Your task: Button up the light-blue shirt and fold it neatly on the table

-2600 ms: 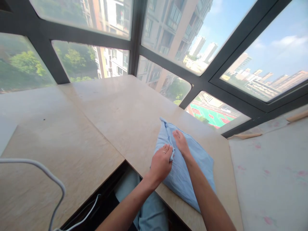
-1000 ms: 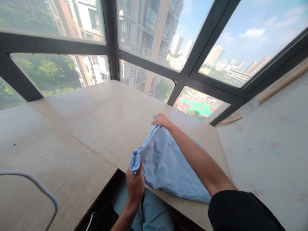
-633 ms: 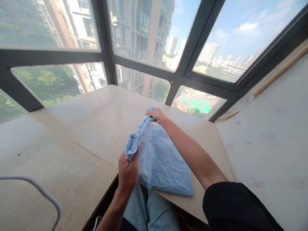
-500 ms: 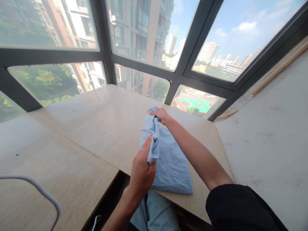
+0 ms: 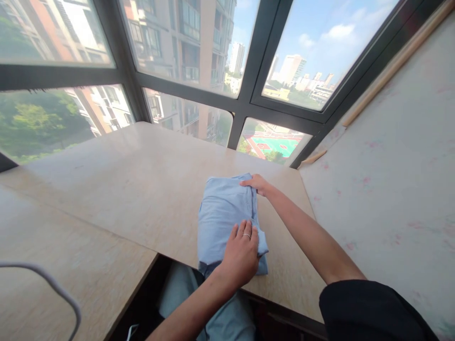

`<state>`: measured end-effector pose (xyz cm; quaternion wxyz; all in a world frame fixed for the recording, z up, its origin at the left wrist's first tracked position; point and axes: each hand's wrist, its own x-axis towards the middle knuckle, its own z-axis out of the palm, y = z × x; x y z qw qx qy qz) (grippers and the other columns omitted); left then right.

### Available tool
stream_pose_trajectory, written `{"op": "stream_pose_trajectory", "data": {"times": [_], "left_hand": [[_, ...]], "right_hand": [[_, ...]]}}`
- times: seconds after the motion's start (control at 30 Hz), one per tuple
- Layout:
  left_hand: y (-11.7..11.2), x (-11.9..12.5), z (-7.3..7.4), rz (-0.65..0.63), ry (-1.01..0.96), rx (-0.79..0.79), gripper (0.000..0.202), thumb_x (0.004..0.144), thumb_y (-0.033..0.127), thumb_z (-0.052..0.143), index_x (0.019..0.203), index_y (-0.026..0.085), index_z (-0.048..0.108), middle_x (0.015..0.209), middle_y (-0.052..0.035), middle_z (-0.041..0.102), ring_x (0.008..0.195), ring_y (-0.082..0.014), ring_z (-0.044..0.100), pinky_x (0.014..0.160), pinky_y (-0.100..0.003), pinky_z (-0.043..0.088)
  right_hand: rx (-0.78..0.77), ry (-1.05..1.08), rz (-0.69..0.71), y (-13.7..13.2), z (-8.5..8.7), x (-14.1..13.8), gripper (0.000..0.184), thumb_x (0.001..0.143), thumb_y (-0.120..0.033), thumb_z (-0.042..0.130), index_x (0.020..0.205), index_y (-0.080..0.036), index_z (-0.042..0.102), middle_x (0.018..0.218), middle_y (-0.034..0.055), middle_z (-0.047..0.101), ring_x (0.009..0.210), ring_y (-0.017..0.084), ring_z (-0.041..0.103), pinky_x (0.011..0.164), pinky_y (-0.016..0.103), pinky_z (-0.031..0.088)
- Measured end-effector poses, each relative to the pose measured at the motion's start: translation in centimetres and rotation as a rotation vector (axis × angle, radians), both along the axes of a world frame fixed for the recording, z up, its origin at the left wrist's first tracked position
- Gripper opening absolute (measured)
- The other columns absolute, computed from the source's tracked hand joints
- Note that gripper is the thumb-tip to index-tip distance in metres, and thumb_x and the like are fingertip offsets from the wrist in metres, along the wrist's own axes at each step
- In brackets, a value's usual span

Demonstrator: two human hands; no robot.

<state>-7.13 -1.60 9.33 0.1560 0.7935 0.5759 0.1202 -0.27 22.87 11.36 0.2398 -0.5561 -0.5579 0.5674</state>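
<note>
A light-blue shirt (image 5: 222, 203), folded into a rough rectangle, lies on the pale tabletop near its front edge. My left hand (image 5: 243, 251), with a ring on one finger, rests flat on the near right part of the cloth, fingers stretched out. At the far right corner, my right hand (image 5: 259, 184) pinches the folded edge, thumb on top and the other fingers mostly hidden behind it. Along the right side several layers of cloth show, and a loose bit sticks out by my left fingertips.
The marble-patterned tabletop (image 5: 117, 189) runs back to dark-framed windows (image 5: 245, 102). On the right stands a flowered wall (image 5: 384, 189). A grey cable (image 5: 53, 282) curves over the left part of the table. A dark gap opens at the front edge above my legs (image 5: 227, 322).
The lifted part of the shirt has been folded over to the right and now lies flat. My left hand went from gripping it to lying on top. The view shifted right.
</note>
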Motion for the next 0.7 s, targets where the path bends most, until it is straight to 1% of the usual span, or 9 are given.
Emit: {"op": "stream_pose_trajectory", "data": {"times": [0.1,0.17,0.33,0.43,0.57,0.63,0.7], "left_hand": [[-0.2,0.7,-1.0,-0.045,0.021,-0.032,0.062,0.096,0.038,0.044,0.147,0.004,0.037,0.156,-0.022,0.03,0.147,-0.0333,0.023,0.119,-0.052,0.024],[-0.4,1.1,-1.4,-0.062,0.033,-0.03,0.062,0.097,0.039,0.041,0.148,0.005,0.037,0.156,-0.0217,0.029,0.147,-0.0334,0.023,0.119,-0.052,0.024],[-0.6,2.2,-1.9,-0.067,0.047,0.006,0.065,0.097,0.047,0.04,0.149,0.007,0.036,0.156,-0.0217,0.029,0.147,-0.0343,0.022,0.119,-0.055,0.023],[-0.6,2.7,-2.5,-0.075,0.051,0.018,0.063,0.098,0.048,0.039,0.149,0.01,0.037,0.156,-0.0204,0.031,0.147,-0.0345,0.023,0.118,-0.057,0.024],[-0.7,3.2,-4.3,-0.075,0.069,0.033,0.056,0.099,0.046,0.036,0.147,0.016,0.041,0.155,-0.0186,0.034,0.146,-0.0349,0.026,0.116,-0.059,0.025],[-0.9,3.2,-5.2,-0.076,0.079,0.03,0.053,0.1,0.042,0.038,0.146,0.018,0.042,0.154,-0.0185,0.036,0.145,-0.0352,0.028,0.115,-0.06,0.026],[-1.1,3.0,-5.6,-0.087,0.077,0.032,0.049,0.099,0.036,0.041,0.146,0.02,0.043,0.154,-0.0177,0.037,0.145,-0.0348,0.029,0.115,-0.06,0.027]], "right_hand": [[-0.045,0.001,-0.021,-0.3,-1.6,1.5,0.024,0.054,-0.011,0.085,0.066,-0.013,0.064,0.062,0.0048,0.069,0.063,0.018,0.067,0.059,0.026,0.056],[-0.066,0.009,-0.031,-0.4,-2.3,2.3,0.023,0.054,-0.01,0.085,0.066,-0.013,0.065,0.063,0.0051,0.07,0.063,0.018,0.067,0.059,0.026,0.056],[-0.081,0.04,-0.05,0.0,-3.0,3.5,0.023,0.056,-0.011,0.085,0.072,-0.012,0.068,0.07,0.0064,0.073,0.067,0.018,0.069,0.063,0.026,0.057],[-0.07,0.037,-0.067,0.5,-3.3,3.9,0.026,0.054,-0.011,0.086,0.073,-0.012,0.068,0.072,0.0057,0.074,0.069,0.018,0.069,0.064,0.025,0.057],[-0.059,-0.01,-0.103,0.8,-4.6,4.1,0.026,0.055,-0.011,0.085,0.075,-0.013,0.068,0.069,0.0019,0.072,0.068,0.016,0.068,0.062,0.023,0.055],[-0.065,-0.034,-0.116,0.7,-5.7,4.1,0.025,0.056,-0.011,0.083,0.077,-0.014,0.068,0.067,0.0004,0.071,0.067,0.015,0.067,0.062,0.022,0.054],[-0.077,-0.049,-0.127,0.5,-6.7,4.2,0.023,0.058,-0.011,0.082,0.076,-0.014,0.068,0.066,0.0003,0.07,0.066,0.015,0.067,0.061,0.022,0.054]]}}
